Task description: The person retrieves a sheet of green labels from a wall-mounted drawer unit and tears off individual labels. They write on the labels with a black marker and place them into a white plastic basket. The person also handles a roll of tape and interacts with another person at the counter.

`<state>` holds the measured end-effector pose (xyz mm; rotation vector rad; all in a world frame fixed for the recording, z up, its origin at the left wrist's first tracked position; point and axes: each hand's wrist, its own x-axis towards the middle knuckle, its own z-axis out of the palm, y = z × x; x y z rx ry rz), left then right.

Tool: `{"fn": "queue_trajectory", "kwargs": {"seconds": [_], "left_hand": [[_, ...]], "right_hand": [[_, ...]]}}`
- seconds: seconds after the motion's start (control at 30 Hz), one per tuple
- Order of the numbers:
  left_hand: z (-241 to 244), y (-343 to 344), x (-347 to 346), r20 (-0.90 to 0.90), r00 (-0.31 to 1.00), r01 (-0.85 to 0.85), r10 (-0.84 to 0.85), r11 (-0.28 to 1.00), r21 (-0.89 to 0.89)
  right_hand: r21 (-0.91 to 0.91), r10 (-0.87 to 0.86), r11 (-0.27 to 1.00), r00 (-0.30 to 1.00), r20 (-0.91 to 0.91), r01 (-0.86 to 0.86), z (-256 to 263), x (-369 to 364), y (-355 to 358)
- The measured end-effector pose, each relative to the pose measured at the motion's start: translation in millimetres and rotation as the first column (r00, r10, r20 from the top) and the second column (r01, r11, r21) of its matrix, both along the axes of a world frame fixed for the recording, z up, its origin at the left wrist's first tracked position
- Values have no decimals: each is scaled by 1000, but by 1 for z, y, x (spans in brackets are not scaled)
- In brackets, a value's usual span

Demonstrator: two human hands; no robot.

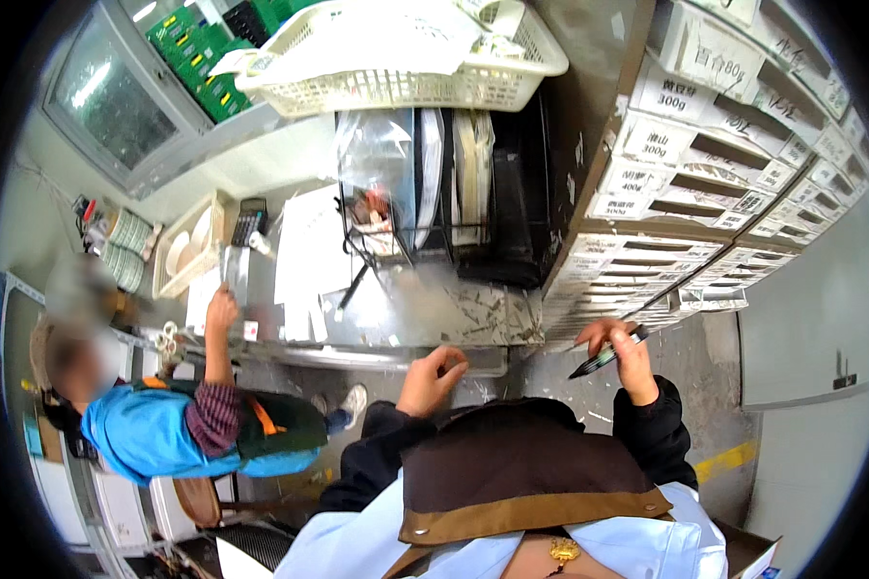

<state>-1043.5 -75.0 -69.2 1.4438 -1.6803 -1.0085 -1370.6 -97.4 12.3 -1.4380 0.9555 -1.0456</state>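
Observation:
My right hand (628,356) holds a dark marker pen (599,360) between thumb and fingers, its tip angled down to the left. The hand is in front of a tall cabinet of white labelled slots (652,192), near the lower rows. My left hand (431,380) hangs before the edge of a metal worktable (434,334), loosely curled, with a gap between thumb and forefinger and nothing visible in it. Upright folders (429,166) stand on the table in a black wire file rack (445,250). White paper sheets (311,250) lie left of the rack.
A person in a blue top (145,438) stands at left, a hand over the table. Above the rack sits a cream plastic basket (405,93) with papers. A calculator (249,221) and a small basket of bowls (221,210) are farther left. A grey door (804,333) is at right.

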Motion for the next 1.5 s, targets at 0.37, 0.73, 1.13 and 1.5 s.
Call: {"fn": "queue_trajectory", "kwargs": {"seconds": [0.37,0.73,1.13,1.5], "left_hand": [[11,-16,60,-108,990,89,-93,995,-42],[13,-16,115,-273,954,133,-122,991,20],[-32,5,189,-61,997,-59,48,980,-190],[-60,-17,186,-284,854,-270,436,839,473]], "right_hand": [[-981,-645,44,745,-173,-190,199,159,-119],[-912,-417,-407,898,141,-45,171,202,-108],[-865,-98,100,860,-501,-492,-28,222,7],[39,193,980,979,70,-196,-27,203,-25]]}}
